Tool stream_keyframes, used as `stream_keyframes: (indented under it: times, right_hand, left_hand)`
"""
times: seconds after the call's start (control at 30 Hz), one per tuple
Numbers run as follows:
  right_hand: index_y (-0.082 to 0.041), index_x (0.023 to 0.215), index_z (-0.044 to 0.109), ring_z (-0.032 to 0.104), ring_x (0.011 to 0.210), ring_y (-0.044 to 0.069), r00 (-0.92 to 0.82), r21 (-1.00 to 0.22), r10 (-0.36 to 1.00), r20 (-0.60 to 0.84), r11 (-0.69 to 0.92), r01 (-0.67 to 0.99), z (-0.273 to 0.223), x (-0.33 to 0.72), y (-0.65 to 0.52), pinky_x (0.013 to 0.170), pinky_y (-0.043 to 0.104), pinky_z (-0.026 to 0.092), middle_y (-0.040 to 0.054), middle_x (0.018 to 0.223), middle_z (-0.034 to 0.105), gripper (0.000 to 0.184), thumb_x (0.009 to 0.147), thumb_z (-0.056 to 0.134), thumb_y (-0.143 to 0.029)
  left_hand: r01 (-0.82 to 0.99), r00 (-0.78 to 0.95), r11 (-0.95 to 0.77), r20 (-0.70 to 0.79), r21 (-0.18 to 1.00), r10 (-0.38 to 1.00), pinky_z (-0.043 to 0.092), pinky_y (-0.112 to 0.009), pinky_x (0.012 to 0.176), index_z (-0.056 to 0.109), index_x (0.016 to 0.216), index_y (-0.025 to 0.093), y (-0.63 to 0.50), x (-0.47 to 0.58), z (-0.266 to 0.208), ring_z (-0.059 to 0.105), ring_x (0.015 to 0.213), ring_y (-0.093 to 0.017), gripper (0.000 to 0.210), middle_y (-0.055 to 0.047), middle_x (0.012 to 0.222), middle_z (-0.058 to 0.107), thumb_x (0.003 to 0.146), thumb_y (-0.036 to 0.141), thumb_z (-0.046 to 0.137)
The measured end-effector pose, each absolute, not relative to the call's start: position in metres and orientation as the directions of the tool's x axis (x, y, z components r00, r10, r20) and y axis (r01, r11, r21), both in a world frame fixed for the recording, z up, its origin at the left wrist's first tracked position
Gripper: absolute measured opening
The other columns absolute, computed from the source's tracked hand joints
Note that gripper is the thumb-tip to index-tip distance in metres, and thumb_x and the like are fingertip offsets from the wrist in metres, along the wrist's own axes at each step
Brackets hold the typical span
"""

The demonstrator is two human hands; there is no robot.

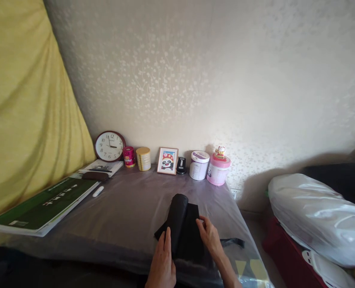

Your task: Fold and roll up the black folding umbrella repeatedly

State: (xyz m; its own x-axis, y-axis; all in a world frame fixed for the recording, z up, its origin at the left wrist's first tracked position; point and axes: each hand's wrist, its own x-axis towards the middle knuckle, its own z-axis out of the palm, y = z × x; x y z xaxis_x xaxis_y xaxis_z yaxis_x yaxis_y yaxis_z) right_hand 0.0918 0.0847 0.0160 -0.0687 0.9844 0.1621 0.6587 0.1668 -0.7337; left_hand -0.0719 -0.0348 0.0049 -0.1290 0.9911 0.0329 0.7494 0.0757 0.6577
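A black sheet of cloth-like material [191,232], partly rolled up, lies near the front edge of the table. Its thick roll [177,212] runs away from me on the left, and a flat part spreads out to the right of it. My left hand [163,258] is against the roll's near left side, fingers fairly straight and thumb hidden, holding it. Thumb and forefinger of my right hand [209,237] pinch the right edge of the flat part. A black strap [233,242] sticks out beyond my right wrist.
Along the wall stand a clock [110,146], a pink tin [129,157], a yellow tin [143,159], a framed panda picture [167,161] and two lidded tubs [199,165]. Green booklets [45,204] lie left, beside a white object [98,192]. A plastic bag [318,220] sits right.
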Motion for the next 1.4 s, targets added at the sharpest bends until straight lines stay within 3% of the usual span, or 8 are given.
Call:
stream_keyframes:
  times: [0.1,0.53,0.83,1.03,1.27,1.4]
  right_hand:
    - [-0.016,0.101,0.056,0.063,0.064,0.022,-0.08,-0.719,0.983,0.165,0.175,0.673,0.016,0.085,0.079,0.062,0.031,0.044,0.0033,0.065,0.064,0.039,0.082,0.039,-0.046]
    - [-0.014,0.11,0.055,0.064,0.076,0.02,-0.123,-0.819,0.964,0.234,0.264,0.51,0.032,0.032,0.085,0.067,0.028,0.048,0.0073,0.083,0.068,0.038,0.082,0.043,-0.036]
    - [-0.012,0.109,0.055,0.064,0.076,0.02,-0.221,-0.737,0.955,0.2,0.295,0.608,0.036,0.003,0.088,0.066,0.026,0.045,0.0083,0.081,0.068,0.03,0.084,0.043,-0.026]
    - [-0.014,0.109,0.055,0.065,0.077,0.02,-0.254,-0.696,0.956,0.146,0.281,0.66,0.047,-0.003,0.087,0.062,0.024,0.042,0.0055,0.076,0.069,0.029,0.082,0.049,-0.023]
    - [-0.017,0.093,0.061,0.061,0.063,0.016,-0.309,-0.729,0.936,0.169,0.33,0.6,0.051,-0.004,0.082,0.056,0.022,0.039,0.001,0.066,0.065,0.019,0.082,0.048,-0.026]
    - [-0.02,0.081,0.061,0.061,0.063,0.013,-0.353,-0.751,0.914,0.202,0.376,0.543,0.051,-0.002,0.081,0.057,0.021,0.04,0.0003,0.07,0.065,0.023,0.086,0.04,-0.028]
  left_hand:
    - [0.744,-0.134,0.074,0.039,0.664,0.99,0.027,-0.035,0.109,-0.001,0.141,0.013,-0.035,-0.07,0.008,0.023,0.135,-0.02,0.083,-0.015,0.146,0.02,0.067,-0.003,0.034]
    - [0.754,-0.158,0.122,-0.002,0.646,0.987,0.023,-0.033,0.11,0.006,0.14,0.008,-0.034,-0.069,0.015,0.022,0.136,-0.02,0.085,-0.017,0.147,0.022,0.061,-0.004,0.036]
    - [0.794,-0.149,0.135,-0.025,0.593,0.989,0.027,-0.036,0.108,0.007,0.14,0.006,-0.032,-0.071,0.015,0.024,0.135,-0.023,0.084,-0.019,0.146,0.023,0.061,-0.003,0.036]
    - [0.756,-0.153,0.087,0.045,0.649,0.987,0.028,-0.035,0.109,0.009,0.14,0.008,-0.029,-0.078,0.003,0.026,0.134,-0.021,0.083,-0.016,0.146,0.025,0.062,0.001,0.038]
    - [0.743,-0.156,0.048,0.103,0.667,0.982,0.03,-0.038,0.108,0.008,0.139,0.008,-0.026,-0.084,-0.014,0.026,0.134,-0.023,0.081,-0.018,0.146,0.024,0.064,0.005,0.039]
    - [0.742,-0.144,0.04,0.1,0.669,0.985,0.029,-0.038,0.108,0.007,0.139,0.007,-0.027,-0.085,-0.012,0.026,0.134,-0.022,0.079,-0.018,0.146,0.024,0.065,0.006,0.037]
